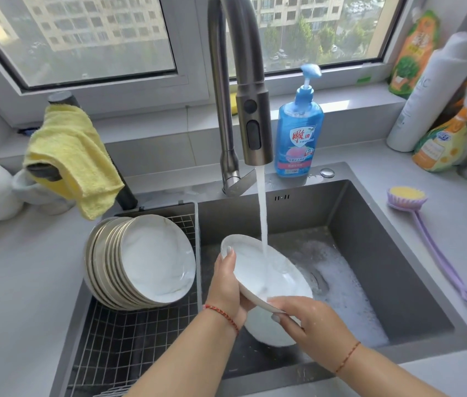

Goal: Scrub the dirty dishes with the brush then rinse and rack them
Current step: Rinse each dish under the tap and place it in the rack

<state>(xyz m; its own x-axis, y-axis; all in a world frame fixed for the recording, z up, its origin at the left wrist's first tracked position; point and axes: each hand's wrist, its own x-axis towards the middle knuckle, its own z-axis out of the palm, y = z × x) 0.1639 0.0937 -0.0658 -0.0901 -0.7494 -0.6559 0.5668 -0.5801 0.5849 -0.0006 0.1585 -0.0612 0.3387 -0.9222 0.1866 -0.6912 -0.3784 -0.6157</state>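
Both hands [309, 319] grip the plate [266, 273] under running water [263, 222].

Both hands (2 forearms reaching forward) curl in a grip, left hand [226, 285] above right hand [312, 322].

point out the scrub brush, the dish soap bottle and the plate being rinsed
scrub brush [406, 194], head view, on its yellow sponge head
dish soap bottle [298, 138], head view, on the front label
plate being rinsed [255, 267], head view, on its wet inner face
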